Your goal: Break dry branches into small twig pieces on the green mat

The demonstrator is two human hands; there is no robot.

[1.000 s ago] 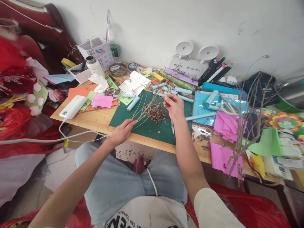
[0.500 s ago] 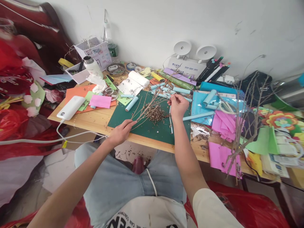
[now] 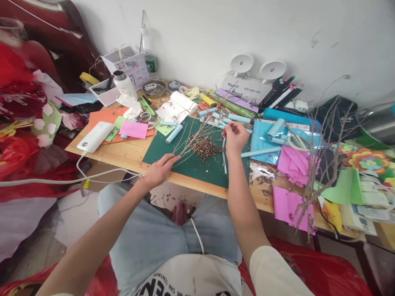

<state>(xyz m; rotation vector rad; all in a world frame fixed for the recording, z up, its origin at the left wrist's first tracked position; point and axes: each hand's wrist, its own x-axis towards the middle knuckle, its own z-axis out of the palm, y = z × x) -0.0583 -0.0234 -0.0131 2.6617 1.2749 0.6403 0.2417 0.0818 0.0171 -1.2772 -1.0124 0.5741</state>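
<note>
My left hand (image 3: pixel 161 169) is closed around the lower end of a dry, thin branch (image 3: pixel 189 144), whose many twigs fan out to the upper right over the dark green cutting mat (image 3: pixel 182 166). My right hand (image 3: pixel 236 137) is pinched, fingertips together, by the far right twig ends; what sits between the fingers is too small to make out. Beneath the twigs lies a heap of brown dried leaf bits (image 3: pixel 204 148). Close to my right wrist is a narrow pale strip (image 3: pixel 224 158). Light blue paper tubes (image 3: pixel 239 118) lie just behind my right hand.
To the right are a blue plastic packet (image 3: pixel 257 144), scissors (image 3: pixel 296 142), pink paper (image 3: pixel 294 164) and more bare branches (image 3: pixel 328 164) jutting past the table edge. A white power bank (image 3: pixel 95 137) with a cable sits left. Behind stand a white bottle (image 3: pixel 125 84) and a two-headed lamp (image 3: pixel 242 78).
The view has shifted slightly, so the table sits a little farther right and lower. My left hand keeps its hold on the branch; my right hand stays pinched near the twig ends.
</note>
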